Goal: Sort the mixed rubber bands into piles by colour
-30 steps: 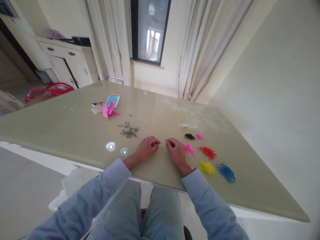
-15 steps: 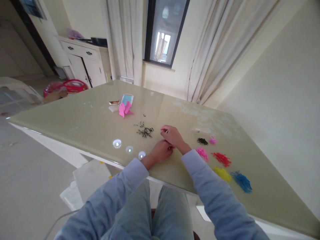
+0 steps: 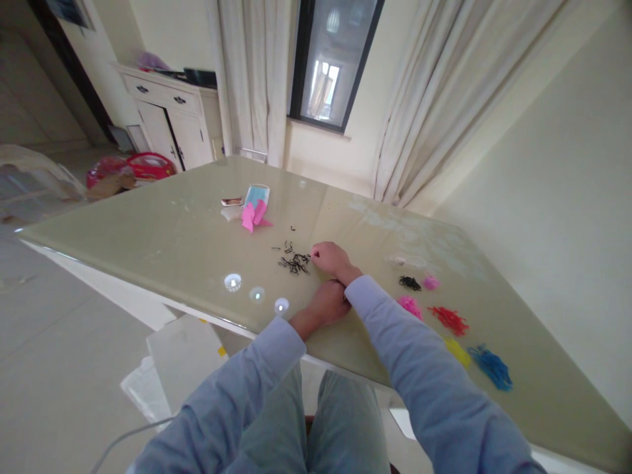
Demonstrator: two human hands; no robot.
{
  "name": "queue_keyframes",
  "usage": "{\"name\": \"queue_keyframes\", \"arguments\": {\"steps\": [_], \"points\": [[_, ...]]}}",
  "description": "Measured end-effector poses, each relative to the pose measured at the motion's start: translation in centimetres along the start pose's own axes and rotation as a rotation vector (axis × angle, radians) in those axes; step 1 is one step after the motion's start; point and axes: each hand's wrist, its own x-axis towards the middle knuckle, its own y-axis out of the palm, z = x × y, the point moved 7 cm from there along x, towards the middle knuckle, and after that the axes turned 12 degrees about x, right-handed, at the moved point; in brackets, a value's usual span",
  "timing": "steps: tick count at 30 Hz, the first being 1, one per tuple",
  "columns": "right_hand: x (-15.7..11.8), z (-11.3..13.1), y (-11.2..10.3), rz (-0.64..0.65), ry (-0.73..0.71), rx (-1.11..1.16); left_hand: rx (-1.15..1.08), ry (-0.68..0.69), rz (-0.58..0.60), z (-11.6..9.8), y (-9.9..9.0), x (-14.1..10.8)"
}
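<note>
My right hand [image 3: 332,259] is over the table just right of a loose pile of small black hook-shaped pieces [image 3: 294,263]. Its fingers are bent together at the pile's edge, and whatever they pinch is too small to make out. Lower down, my left hand [image 3: 326,304] is curled closed beside my right wrist, its fingertips partly hidden by the right sleeve. What it holds, if anything, does not show. A few more black pieces [image 3: 289,247] lie scattered behind the pile.
Right of my arms lie bundles of black strands [image 3: 409,283], pink strands [image 3: 409,307], red strands [image 3: 449,320], yellow strands [image 3: 458,352] and blue strands [image 3: 491,367]. Farther back sit a face mask [image 3: 257,195] and folded pink paper [image 3: 254,216]. The glossy table [image 3: 148,243] has its near edge by my lap.
My right hand has moved left relative to the table, up to the black pile. My left hand stays low, now more under the right wrist. The view has shifted slightly.
</note>
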Motion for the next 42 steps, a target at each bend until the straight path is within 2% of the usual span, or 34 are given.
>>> {"name": "queue_keyframes", "arguments": {"steps": [5,11,13,17,20,24,29,37,42], "points": [[-0.3,-1.1,-0.1,-0.076,0.034,0.114,0.012,0.010,0.019,-0.3,-0.1,0.0],[-2.3,-2.0,-0.8,-0.136,0.027,0.410,0.007,0.051,0.012,-0.5,-0.4,0.1],[-3.7,-2.2,-1.3,-0.183,0.031,0.629,0.000,0.066,0.003,-0.6,-0.4,0.1],[-7.1,-3.1,-2.2,-0.372,0.086,1.265,0.023,0.046,0.022,-0.5,-0.5,0.1],[-9.2,-3.4,-2.2,-0.453,0.148,1.457,0.045,0.021,0.058,-0.3,-0.3,0.1],[-11.2,-3.1,-2.4,-0.506,0.184,1.516,0.050,0.007,0.044,0.0,-0.3,0.1],[-13.1,-2.0,-3.1,-0.544,0.097,1.562,0.048,-0.034,0.022,0.3,-0.4,0.0],[-15.6,-1.9,-2.6,-0.529,0.083,1.692,-0.020,0.023,0.002,-0.1,-0.6,-0.1],[-17.0,-2.6,-3.1,-0.556,0.111,1.680,-0.045,0.072,0.003,-0.7,-0.9,-0.5]]}}
